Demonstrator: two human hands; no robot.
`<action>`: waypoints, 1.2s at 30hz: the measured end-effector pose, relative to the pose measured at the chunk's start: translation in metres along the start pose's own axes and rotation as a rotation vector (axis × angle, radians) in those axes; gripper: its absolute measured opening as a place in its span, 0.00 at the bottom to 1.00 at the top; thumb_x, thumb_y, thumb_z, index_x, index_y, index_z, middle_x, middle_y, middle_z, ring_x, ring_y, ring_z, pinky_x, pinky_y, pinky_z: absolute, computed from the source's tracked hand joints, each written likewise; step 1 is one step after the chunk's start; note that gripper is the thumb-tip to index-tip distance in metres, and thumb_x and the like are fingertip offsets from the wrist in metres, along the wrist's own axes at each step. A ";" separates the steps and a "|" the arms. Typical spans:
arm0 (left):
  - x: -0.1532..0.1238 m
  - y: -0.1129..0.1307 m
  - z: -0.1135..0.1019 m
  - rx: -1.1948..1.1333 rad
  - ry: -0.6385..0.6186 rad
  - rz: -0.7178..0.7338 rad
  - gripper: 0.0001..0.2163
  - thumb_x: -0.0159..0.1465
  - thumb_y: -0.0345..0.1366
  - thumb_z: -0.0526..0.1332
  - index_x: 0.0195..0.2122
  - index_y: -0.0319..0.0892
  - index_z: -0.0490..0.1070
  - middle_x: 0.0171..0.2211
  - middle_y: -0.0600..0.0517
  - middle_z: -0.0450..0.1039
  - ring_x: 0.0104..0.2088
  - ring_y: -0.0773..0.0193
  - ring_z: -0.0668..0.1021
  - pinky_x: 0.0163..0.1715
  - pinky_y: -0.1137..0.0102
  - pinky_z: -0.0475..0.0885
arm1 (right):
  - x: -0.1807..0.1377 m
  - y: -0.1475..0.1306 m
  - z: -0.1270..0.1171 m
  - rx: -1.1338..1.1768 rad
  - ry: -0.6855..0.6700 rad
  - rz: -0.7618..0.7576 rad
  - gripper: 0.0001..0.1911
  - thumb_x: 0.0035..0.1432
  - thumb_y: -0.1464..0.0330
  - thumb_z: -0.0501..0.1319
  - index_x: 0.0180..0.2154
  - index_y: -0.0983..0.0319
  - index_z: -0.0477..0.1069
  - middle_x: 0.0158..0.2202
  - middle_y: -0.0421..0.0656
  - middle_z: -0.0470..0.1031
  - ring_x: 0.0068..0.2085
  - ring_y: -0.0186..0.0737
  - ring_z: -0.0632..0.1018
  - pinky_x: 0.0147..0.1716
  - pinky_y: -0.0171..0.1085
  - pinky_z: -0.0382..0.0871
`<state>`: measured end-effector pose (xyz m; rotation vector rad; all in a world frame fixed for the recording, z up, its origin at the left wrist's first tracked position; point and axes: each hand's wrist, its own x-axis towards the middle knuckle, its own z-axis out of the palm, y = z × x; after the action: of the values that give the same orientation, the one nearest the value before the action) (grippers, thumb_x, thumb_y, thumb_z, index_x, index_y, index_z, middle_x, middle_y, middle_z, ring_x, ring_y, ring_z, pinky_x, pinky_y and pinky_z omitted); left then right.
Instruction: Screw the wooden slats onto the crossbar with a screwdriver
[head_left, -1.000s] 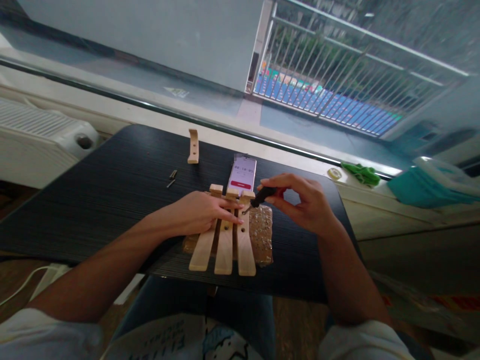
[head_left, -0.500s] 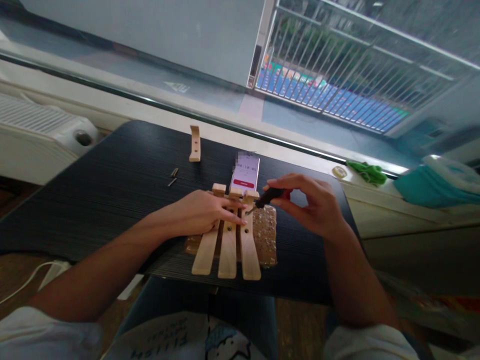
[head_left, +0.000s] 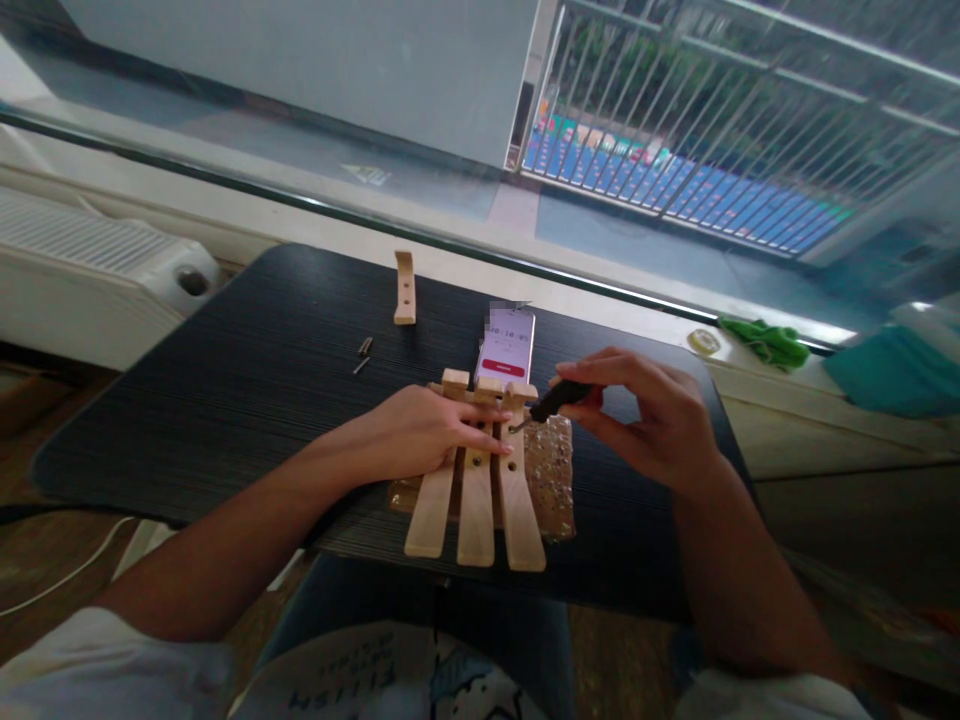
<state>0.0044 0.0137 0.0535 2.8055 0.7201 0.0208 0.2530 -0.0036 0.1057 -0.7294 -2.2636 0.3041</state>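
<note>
Three curved, hook-like wooden pieces lie side by side: a left one (head_left: 429,520), a middle one (head_left: 476,520) and a right one (head_left: 523,520), over a brown slab in shiny wrap (head_left: 553,480). Across their upper parts rests my left hand (head_left: 416,430), two fingers stretched out to the right piece. My right hand (head_left: 652,405) grips the black handle of a screwdriver (head_left: 556,400). Its shaft slants down-left, and the tip is at the upper hole of the right piece. Whether a screw sits under the tip is too small to tell.
Behind the work lies a lit phone (head_left: 504,345) on the black table (head_left: 247,380). Further left are a separate wooden piece (head_left: 405,290) and a few small screws (head_left: 363,354). On the sill beyond sit a tape roll (head_left: 703,342) and a green cloth (head_left: 765,343).
The whole view has shifted, so everything appears slightly further right. Both hands keep the same places on the wooden pieces and the screwdriver.
</note>
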 end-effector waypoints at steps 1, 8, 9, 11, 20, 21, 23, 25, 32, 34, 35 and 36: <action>0.000 0.000 0.000 -0.002 0.004 0.000 0.33 0.58 0.19 0.56 0.58 0.63 0.66 0.63 0.61 0.60 0.57 0.63 0.73 0.48 0.73 0.72 | 0.000 0.000 0.000 -0.004 0.002 -0.001 0.14 0.58 0.70 0.64 0.47 0.59 0.70 0.33 0.41 0.75 0.28 0.32 0.74 0.27 0.34 0.71; 0.000 -0.001 0.002 0.001 0.004 -0.006 0.32 0.59 0.20 0.57 0.58 0.63 0.66 0.63 0.61 0.61 0.57 0.64 0.73 0.50 0.73 0.71 | 0.002 -0.002 0.003 -0.017 0.024 -0.006 0.13 0.57 0.70 0.65 0.45 0.59 0.70 0.32 0.40 0.74 0.28 0.31 0.73 0.26 0.33 0.70; 0.000 -0.001 0.003 -0.002 0.003 -0.006 0.31 0.59 0.20 0.57 0.58 0.63 0.66 0.63 0.61 0.61 0.57 0.63 0.74 0.50 0.73 0.71 | 0.001 -0.002 0.003 -0.016 0.026 -0.009 0.13 0.57 0.70 0.66 0.45 0.60 0.70 0.32 0.40 0.74 0.28 0.31 0.73 0.26 0.33 0.70; 0.000 -0.001 0.003 -0.013 0.001 -0.004 0.30 0.60 0.20 0.57 0.58 0.62 0.66 0.63 0.60 0.61 0.56 0.62 0.74 0.50 0.72 0.71 | 0.001 -0.002 0.003 -0.015 0.031 -0.008 0.13 0.57 0.69 0.66 0.45 0.59 0.70 0.32 0.40 0.74 0.28 0.31 0.73 0.26 0.33 0.70; 0.000 -0.002 0.003 -0.020 0.020 0.005 0.32 0.58 0.19 0.57 0.58 0.62 0.66 0.63 0.61 0.60 0.58 0.63 0.72 0.52 0.72 0.70 | 0.001 -0.001 0.005 -0.013 0.038 0.007 0.14 0.57 0.67 0.65 0.45 0.59 0.70 0.32 0.40 0.73 0.27 0.31 0.73 0.26 0.33 0.70; 0.000 -0.002 0.003 -0.016 0.018 0.004 0.32 0.58 0.19 0.57 0.58 0.62 0.66 0.63 0.61 0.60 0.58 0.63 0.72 0.52 0.71 0.70 | 0.001 -0.001 0.005 -0.016 0.039 0.008 0.14 0.57 0.68 0.65 0.46 0.59 0.70 0.32 0.40 0.73 0.27 0.31 0.73 0.26 0.33 0.70; 0.000 -0.002 0.004 -0.014 0.013 0.002 0.33 0.57 0.19 0.57 0.58 0.63 0.66 0.63 0.61 0.60 0.59 0.61 0.71 0.52 0.69 0.71 | 0.001 -0.001 0.006 -0.018 0.049 -0.009 0.14 0.58 0.68 0.65 0.46 0.59 0.69 0.33 0.40 0.74 0.27 0.31 0.73 0.26 0.33 0.71; 0.000 -0.002 0.004 -0.014 0.016 0.001 0.33 0.57 0.19 0.57 0.58 0.63 0.66 0.63 0.60 0.60 0.59 0.60 0.71 0.52 0.69 0.71 | 0.002 -0.002 0.007 -0.018 0.051 -0.044 0.13 0.58 0.69 0.65 0.46 0.59 0.69 0.33 0.40 0.74 0.28 0.31 0.73 0.27 0.33 0.71; -0.001 -0.001 0.004 -0.005 0.014 0.005 0.32 0.58 0.19 0.57 0.58 0.62 0.66 0.63 0.60 0.60 0.59 0.59 0.71 0.53 0.68 0.71 | 0.004 -0.002 0.002 -0.004 -0.006 -0.068 0.12 0.59 0.71 0.63 0.46 0.59 0.71 0.37 0.42 0.75 0.31 0.31 0.74 0.29 0.32 0.72; -0.001 -0.001 0.004 0.002 0.014 0.003 0.32 0.58 0.19 0.57 0.58 0.62 0.66 0.63 0.60 0.60 0.59 0.60 0.71 0.53 0.68 0.71 | 0.004 -0.002 0.000 0.017 -0.031 -0.077 0.14 0.59 0.73 0.62 0.48 0.59 0.70 0.39 0.43 0.76 0.33 0.31 0.76 0.30 0.31 0.73; -0.001 -0.001 0.004 0.003 0.018 0.004 0.32 0.58 0.19 0.57 0.58 0.62 0.66 0.63 0.60 0.60 0.59 0.60 0.72 0.53 0.69 0.71 | 0.003 -0.002 0.000 0.026 -0.045 -0.078 0.15 0.59 0.74 0.61 0.48 0.60 0.70 0.40 0.43 0.76 0.34 0.31 0.76 0.31 0.31 0.73; -0.001 -0.001 0.004 0.002 0.025 0.007 0.32 0.58 0.19 0.57 0.58 0.62 0.66 0.63 0.60 0.61 0.58 0.60 0.72 0.53 0.69 0.71 | 0.003 -0.003 -0.001 0.036 -0.056 -0.078 0.16 0.59 0.75 0.61 0.49 0.60 0.70 0.42 0.44 0.77 0.35 0.31 0.77 0.32 0.31 0.73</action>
<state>0.0031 0.0132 0.0493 2.8147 0.7171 0.0563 0.2510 -0.0041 0.1090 -0.6197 -2.3269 0.3314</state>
